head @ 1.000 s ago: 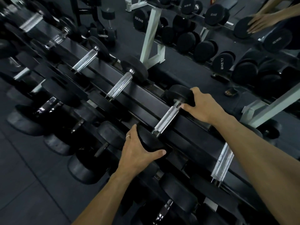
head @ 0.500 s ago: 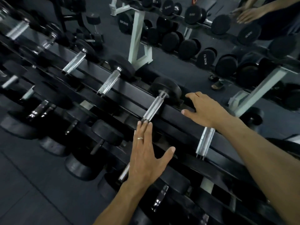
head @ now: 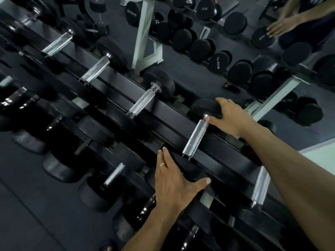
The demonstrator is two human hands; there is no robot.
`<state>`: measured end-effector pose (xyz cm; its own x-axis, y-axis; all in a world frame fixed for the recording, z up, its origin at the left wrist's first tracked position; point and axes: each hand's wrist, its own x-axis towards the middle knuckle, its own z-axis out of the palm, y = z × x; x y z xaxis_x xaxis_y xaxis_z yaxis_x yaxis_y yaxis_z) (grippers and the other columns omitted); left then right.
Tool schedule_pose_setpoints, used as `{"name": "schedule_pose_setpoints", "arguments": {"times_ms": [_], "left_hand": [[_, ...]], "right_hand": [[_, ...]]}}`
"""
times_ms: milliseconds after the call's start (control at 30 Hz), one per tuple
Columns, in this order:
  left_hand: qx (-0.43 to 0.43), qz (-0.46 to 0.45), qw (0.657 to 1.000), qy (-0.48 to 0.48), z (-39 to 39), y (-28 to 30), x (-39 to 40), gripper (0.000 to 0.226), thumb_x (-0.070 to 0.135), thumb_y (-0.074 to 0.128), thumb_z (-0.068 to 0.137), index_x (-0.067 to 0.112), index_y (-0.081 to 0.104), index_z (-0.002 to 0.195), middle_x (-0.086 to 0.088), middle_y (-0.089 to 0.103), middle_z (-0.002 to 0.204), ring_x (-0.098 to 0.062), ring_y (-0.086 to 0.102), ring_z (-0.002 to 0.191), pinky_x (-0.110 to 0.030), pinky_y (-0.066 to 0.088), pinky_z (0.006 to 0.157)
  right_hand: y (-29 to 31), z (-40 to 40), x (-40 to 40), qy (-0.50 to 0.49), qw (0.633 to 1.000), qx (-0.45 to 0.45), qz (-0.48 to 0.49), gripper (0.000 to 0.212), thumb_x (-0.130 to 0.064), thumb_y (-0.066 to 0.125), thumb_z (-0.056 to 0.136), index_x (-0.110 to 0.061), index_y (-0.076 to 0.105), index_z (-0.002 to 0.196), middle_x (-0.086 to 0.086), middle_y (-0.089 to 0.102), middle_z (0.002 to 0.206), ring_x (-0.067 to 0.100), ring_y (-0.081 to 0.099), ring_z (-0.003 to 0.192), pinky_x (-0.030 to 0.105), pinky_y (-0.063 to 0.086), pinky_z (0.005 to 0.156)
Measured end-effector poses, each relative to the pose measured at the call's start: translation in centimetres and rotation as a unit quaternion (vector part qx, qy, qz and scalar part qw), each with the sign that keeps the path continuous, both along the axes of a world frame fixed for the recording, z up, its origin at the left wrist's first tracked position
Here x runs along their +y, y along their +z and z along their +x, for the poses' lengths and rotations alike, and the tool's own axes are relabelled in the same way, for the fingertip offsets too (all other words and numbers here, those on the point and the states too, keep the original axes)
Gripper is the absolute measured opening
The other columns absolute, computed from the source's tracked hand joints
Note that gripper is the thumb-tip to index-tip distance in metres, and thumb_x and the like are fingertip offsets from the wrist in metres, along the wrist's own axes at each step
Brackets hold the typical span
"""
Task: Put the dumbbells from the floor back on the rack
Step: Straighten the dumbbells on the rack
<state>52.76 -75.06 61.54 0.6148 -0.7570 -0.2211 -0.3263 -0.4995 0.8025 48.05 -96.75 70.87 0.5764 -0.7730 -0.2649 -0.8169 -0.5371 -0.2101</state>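
dumbbell [head: 196, 140]: lying across the rack [head: 174, 113] top rail.
left hand [head: 174, 182]: you cup its near head.
right hand [head: 230, 116]: you grip its far head.

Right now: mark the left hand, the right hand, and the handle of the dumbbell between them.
left hand [head: 172, 180], head view, back of hand
right hand [head: 233, 117], head view, back of hand
dumbbell handle [head: 195, 137], head view, mid chrome bar
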Motion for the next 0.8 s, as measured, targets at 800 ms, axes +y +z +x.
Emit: {"name": "schedule_pose_setpoints", "arguments": {"times_ms": [800], "left_hand": [[0.002, -0.01, 1.0, 0.023, 0.3, -1.1, -0.7, 0.126, 0.053, 0.084, 0.057, 0.024, 0.004, 0.15, 0.009, 0.008, 0.155, -0.015, 0.021, 0.142, -0.024, 0.028, 0.108]], "right_hand": [[-1.6, -1.9, -0.7, -0.012, 0.998, -0.061, 0.008, 0.028, -0.03, 0.061, 0.095, -0.013, 0.04, 0.102, 0.008, 0.058, 0.094, 0.03, 0.059, 0.085, 0.041, 0.048, 0.074]]}}
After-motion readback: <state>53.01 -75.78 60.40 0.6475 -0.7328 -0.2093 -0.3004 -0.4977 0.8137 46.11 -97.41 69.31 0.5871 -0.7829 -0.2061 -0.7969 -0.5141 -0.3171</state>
